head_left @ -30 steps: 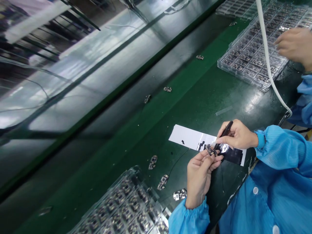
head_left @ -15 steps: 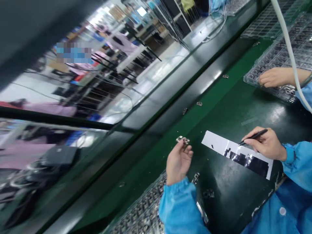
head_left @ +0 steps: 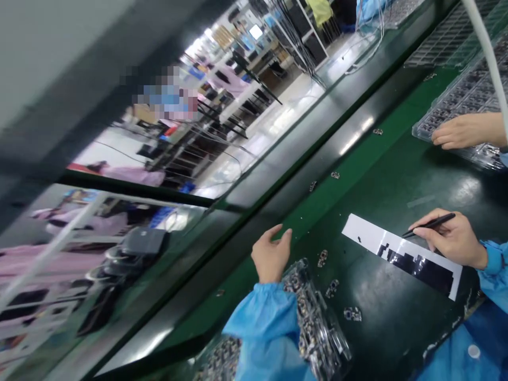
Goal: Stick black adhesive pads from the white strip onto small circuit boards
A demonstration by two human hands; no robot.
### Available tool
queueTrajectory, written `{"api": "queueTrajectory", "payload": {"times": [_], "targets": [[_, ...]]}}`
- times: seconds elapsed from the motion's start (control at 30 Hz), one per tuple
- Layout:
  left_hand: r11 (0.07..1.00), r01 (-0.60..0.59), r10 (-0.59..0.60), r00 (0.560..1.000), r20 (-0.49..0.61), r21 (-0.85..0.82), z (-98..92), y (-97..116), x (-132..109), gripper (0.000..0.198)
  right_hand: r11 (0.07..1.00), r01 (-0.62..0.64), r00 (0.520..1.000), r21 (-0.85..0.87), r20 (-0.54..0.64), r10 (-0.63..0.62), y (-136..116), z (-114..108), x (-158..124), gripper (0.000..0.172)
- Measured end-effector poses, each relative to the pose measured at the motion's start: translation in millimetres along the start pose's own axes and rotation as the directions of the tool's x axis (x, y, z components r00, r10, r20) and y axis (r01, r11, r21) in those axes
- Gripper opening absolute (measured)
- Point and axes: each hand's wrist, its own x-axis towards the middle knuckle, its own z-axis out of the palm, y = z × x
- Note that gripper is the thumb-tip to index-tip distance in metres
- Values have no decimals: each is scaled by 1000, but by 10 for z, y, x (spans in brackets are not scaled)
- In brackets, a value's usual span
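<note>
My left hand [head_left: 272,255], thumb and fingers parted around nothing visible, hangs near the clear tray [head_left: 307,309]; my right hand [head_left: 454,238] pinches a fine-tipped black tool [head_left: 432,222] at the white backing strip [head_left: 370,233]. Work appears unfinished: black film [head_left: 433,275] remains there, three circuit boards [head_left: 332,289] loose nearby.

No writing can be read anywhere in the view, be it label, brand, number or sign. The boards [head_left: 352,314] on the bench [head_left: 391,323] are too small for any print on them to be made out, as are those in the trays [head_left: 421,128]. The pen [head_left: 438,220] shows no legible mark, nor does the white strip [head_left: 367,231]. The lit screen [head_left: 256,32] beyond is too blurred to read.
</note>
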Motion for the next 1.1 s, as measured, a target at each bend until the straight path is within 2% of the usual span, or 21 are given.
{"api": "queueTrajectory", "payload": {"times": [0.03, 0.07, 0.1, 0.13, 0.17, 0.2, 0.23, 0.27, 0.3, 0.33, 0.4, 0.5, 0.6, 0.73, 0.87, 1.1], "targets": [[989, -125, 116, 988, 105, 82, 15, -13, -198, 28, 1000, -19, 1000, 8, -9, 19, -4, 6, 7, 13], [929, -329, 282, 925, 254, 168, 46, -36, -431, 26, 999, -44, 999, 24, -16, 44, -9, 13, 18, 14], [800, -559, 442, 794, 417, 217, 88, -66, -689, 24, 996, -69, 997, 47, -22, 70, -14, 21, 32, 16], [649, -732, 555, 642, 529, 208, 136, -102, -958, 24, 992, -100, 995, 78, -22, 102, -19, 27, 50, 18], [501, -849, 637, 494, 592, 169, 185, -139, -1225, 23, 986, -126, 992, 109, -20, 128, -24, 28, 70, 20], [389, -912, 685, 381, 621, 131, 236, -176, -1476, 23, 980, -147, 988, 130, -17, 151, -30, 24, 91, 22], [309, -946, 717, 300, 629, 99, 288, -208, -1701, 23, 975, -170, 985, 143, -7, 173, -37, 11, 110, 24], [261, -962, 736, 251, 629, 79, 343, -235, -1890, 23, 970, -194, 981, 145, 11, 194, -47, -10, 125, 25], [243, -968, 745, 232, 626, 70, 403, -254, -2040, 22, 965, -223, 975, 136, 38, 220, -59, -37, 133, 26], [245, -967, 751, 233, 618, 68, 468, -268, -2151, 22, 959, -256, 966, 120, 74, 248, -70, -69, 134, 28], [273, -959, 766, 266, 585, 78, 606, -279, -2267, 21, 945, -319, 940, 75, 149, 306, -78, -138, 119, 29], [308, -942, 785, 331, 524, 133, 788, -279, -2269, 22, 924, -381, 901, 12, 229, 368, -33, -213, 83, 31], [320, -927, 755, 374, 539, 195, 894, -274, -2225, 27, 920, -390, 883, -47, 263, 388, 38, -230, 66, 31], [324, -921, 714, 389, 582, 217, 929, -263, -2212, 30, 932, -345, 893, -114, 267, 363, 72, -212, 73, 29], [337, -922, 699, 380, 606, 190, 917, -252, -2197, 31, 946, -289, 910, -146, 264, 319, 57, -197, 77, 28], [357, -918, 688, 383, 616, 171, 908, -239, -2169, 31, 946, -276, 910, -169, 269, 314, 65, -186, 77, 29]]}}
